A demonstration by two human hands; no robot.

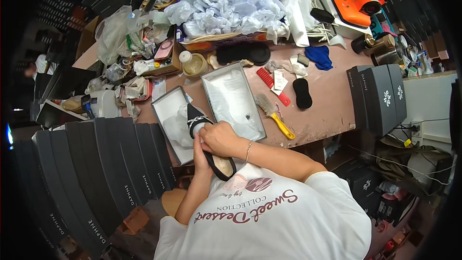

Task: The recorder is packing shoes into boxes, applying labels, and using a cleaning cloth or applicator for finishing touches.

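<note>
Over the near open box (168,115), my left hand (201,156) gripped the black shoe (211,156) from below; my right hand (219,137) pressed closed on top.

Brown worktop (327,101) carries: two open shoebox halves (233,101), yellow-handled brush (274,113), red comb (272,85), black insole (302,93), blue cloth (319,57), crumpled tissue paper (231,2).

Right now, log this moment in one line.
left hand: holds black shoe | right hand: on shoe | open box behind
</note>
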